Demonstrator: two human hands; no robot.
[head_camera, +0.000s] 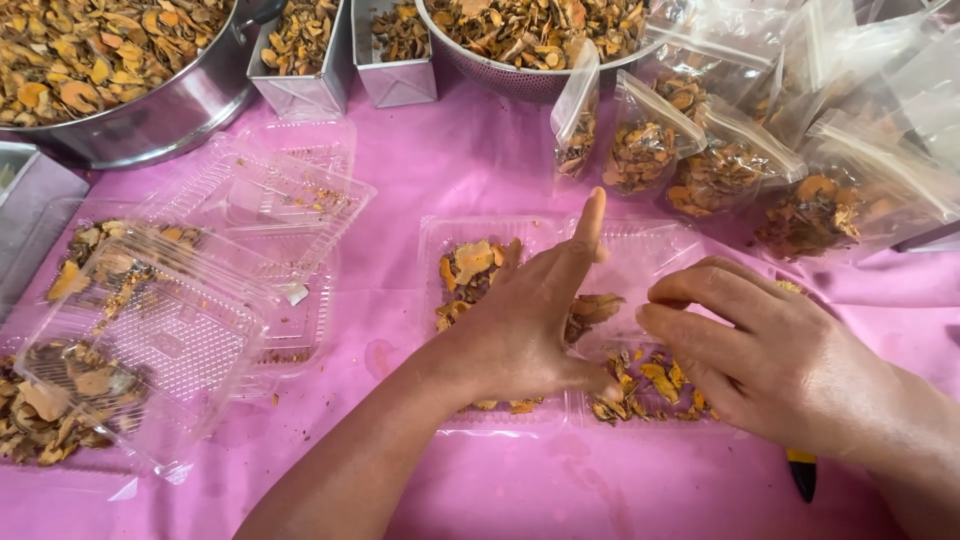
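- left hand is spread flat, fingers out, pressing on the open clear clamshell tray of dried orange slices
- right hand hovers over the tray's right half, fingers curled loose, gripping nothing I can see
- filled zip bags sit just behind the tray
- empty clamshells stacked left of it

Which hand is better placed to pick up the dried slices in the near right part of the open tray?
Right. The right hand is curled directly over those dried slices in the clear tray. The left hand is spread flat over the tray's middle.
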